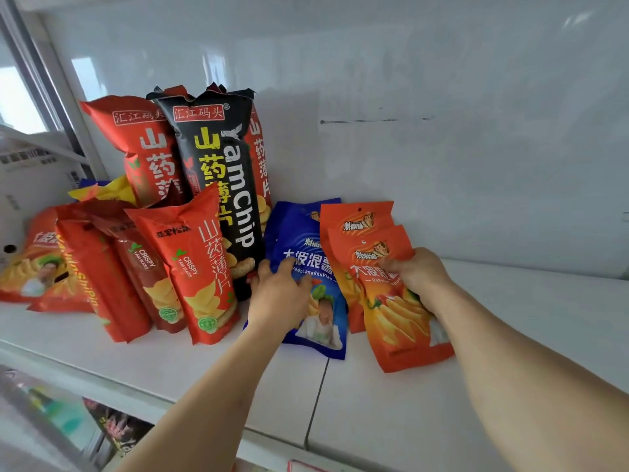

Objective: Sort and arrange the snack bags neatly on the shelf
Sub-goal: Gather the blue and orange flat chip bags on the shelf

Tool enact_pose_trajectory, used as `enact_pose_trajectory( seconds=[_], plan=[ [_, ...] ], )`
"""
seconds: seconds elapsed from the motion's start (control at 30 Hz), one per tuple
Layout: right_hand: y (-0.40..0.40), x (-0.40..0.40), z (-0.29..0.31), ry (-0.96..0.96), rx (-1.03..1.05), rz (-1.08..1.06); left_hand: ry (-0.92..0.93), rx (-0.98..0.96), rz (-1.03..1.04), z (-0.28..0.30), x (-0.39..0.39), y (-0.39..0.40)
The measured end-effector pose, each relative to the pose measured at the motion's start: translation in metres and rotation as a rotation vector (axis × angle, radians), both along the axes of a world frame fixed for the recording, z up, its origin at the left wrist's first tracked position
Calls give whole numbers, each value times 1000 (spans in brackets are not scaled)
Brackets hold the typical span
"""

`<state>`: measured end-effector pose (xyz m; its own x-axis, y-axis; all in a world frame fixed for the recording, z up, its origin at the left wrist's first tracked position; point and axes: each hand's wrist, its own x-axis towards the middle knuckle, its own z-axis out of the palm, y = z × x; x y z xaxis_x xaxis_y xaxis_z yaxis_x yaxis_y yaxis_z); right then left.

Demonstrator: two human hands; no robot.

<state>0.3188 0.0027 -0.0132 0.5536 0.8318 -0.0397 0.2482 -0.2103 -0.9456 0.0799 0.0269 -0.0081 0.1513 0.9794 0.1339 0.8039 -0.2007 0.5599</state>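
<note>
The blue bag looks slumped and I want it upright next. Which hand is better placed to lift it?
Left. The left hand already rests on the blue bag, while the right hand grips the front orange bag and would probably have to let go first.

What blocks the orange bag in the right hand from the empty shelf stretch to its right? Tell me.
Nothing visible does. The right hand grips the front orange bag, and the white shelf to its right lies bare up to the back wall. The blue bag and the other snack bags stand on its left.
</note>
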Motion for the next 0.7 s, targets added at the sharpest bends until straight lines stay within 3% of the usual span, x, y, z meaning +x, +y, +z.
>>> enact_pose_trajectory(
  seconds=[0.37, 0.53, 0.7],
  plan=[
    [-15, 5, 6, 106, 78, -70, -299, -162, 53, 7, 7, 12],
    [-25, 9, 10, 99, 138, -135, -645, -281, 71, 10, 8, 15],
    [-48, 13, 19, 95, 193, -202, -977, -610, 69, 14, 6, 14]
  ],
)
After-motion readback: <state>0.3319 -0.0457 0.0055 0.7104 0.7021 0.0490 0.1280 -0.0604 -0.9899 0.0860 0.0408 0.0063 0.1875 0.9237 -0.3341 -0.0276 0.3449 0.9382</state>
